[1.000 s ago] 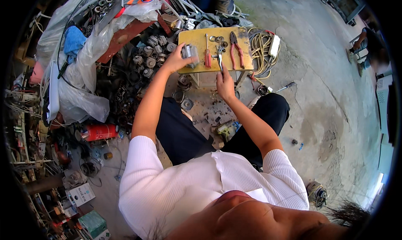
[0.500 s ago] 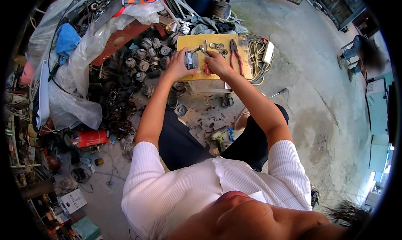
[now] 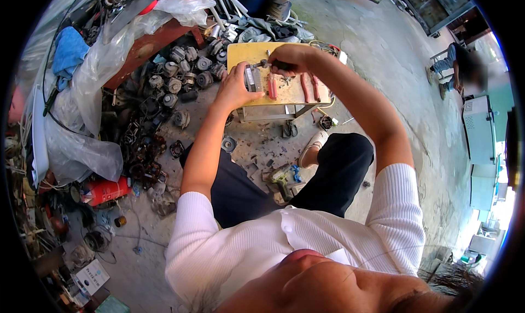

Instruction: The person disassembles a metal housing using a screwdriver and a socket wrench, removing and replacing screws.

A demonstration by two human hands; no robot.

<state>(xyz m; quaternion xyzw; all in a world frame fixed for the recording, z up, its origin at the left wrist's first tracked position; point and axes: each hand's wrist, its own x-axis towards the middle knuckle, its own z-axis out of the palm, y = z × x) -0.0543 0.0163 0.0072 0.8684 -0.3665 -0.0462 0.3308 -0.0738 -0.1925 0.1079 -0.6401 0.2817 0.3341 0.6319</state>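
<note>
On the yellow-topped stand [image 3: 238, 53], my left hand [image 3: 236, 91] is wrapped round a grey cylindrical motor part [image 3: 253, 79] with a pale label on its side. My right hand [image 3: 291, 59] is closed round a metal wrench [image 3: 263, 63], whose head meets the far end of the part; the fingers hide most of the tool. Just right of the part lies a red-handled tool [image 3: 272, 88]. Pliers with red handles [image 3: 310, 88] rest farther right, their jaws hidden under my right forearm. Small metal pieces [image 3: 286, 80] lie between these tools.
A heap of used motor parts [image 3: 178, 83] covers the floor left of the stand. Clear plastic sheeting [image 3: 93, 154] hangs beside it. A green drill [image 3: 280, 180] lies between my feet. Coiled cable [image 3: 328, 48] sits behind the stand. Another person [image 3: 459, 67] is at far right.
My right hand has swung up and away from me round the part, with the elbow lifted outward. My left hand stays on the part. The head view has shifted slightly.
</note>
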